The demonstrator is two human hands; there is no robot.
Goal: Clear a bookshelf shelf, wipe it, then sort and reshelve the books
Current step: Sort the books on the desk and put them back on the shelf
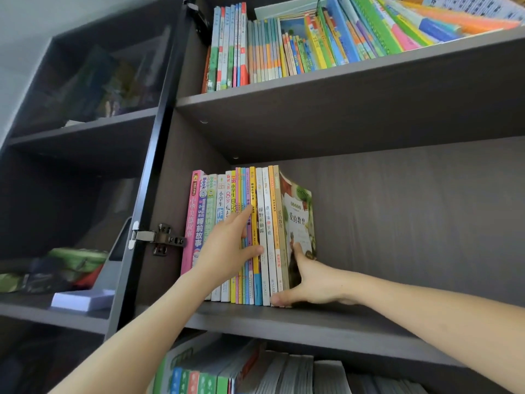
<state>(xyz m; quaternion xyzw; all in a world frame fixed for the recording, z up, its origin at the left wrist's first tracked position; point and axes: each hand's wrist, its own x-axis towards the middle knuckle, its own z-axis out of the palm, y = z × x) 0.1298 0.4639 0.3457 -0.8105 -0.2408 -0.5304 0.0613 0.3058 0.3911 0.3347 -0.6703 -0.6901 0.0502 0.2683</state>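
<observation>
Books (264, 223), shelf's left end: my left hand (224, 248) flat against spines; right hand (312, 282) grips end book (301, 217), most fingers hidden.

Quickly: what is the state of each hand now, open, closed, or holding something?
Left hand: open, fingers pressing the book spines.
Right hand: grips the rightmost books.

Dark grey-brown shelf (326, 322), pink book (191, 223), yellow spine (253, 223), white notepad (82, 300)
</observation>
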